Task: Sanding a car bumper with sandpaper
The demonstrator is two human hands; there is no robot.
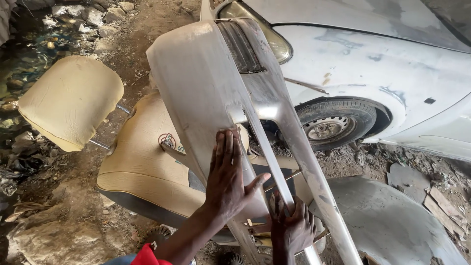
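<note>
Head view, looking down: the left hand (226, 179) lies flat and open, fingers spread and pointing up, palm pressed against the broad sanded face of a car bumper (196, 83). A red sleeve cuff (147, 256) shows at the bottom edge, on that arm. Just beside it, lower and to the right, the right hand (293, 226) is curled around a narrow raised rib of the same bumper, fingers wrapped over the edge; whether anything sits inside that grip cannot be told.

The bumper stands tilted, its upper end near the car's headlight (274, 41) and its lower end running down past both hands toward the bottom of the frame. Its surface is dull grey-beige, dusty, with a dark grille slot (240, 46) near the top.

Behind the bumper lies a tan car seat (142, 167) with a round badge on its cover, and its headrest (71, 100) sticks out on two metal rods to the left. To the right stands a pale car body (392, 64) with patches of filler, one wheel (333, 125) on bare dirt. A grey curved panel (392, 221) lies on the ground beneath the right hand's side. Rubble and stones litter the ground (59, 221).
</note>
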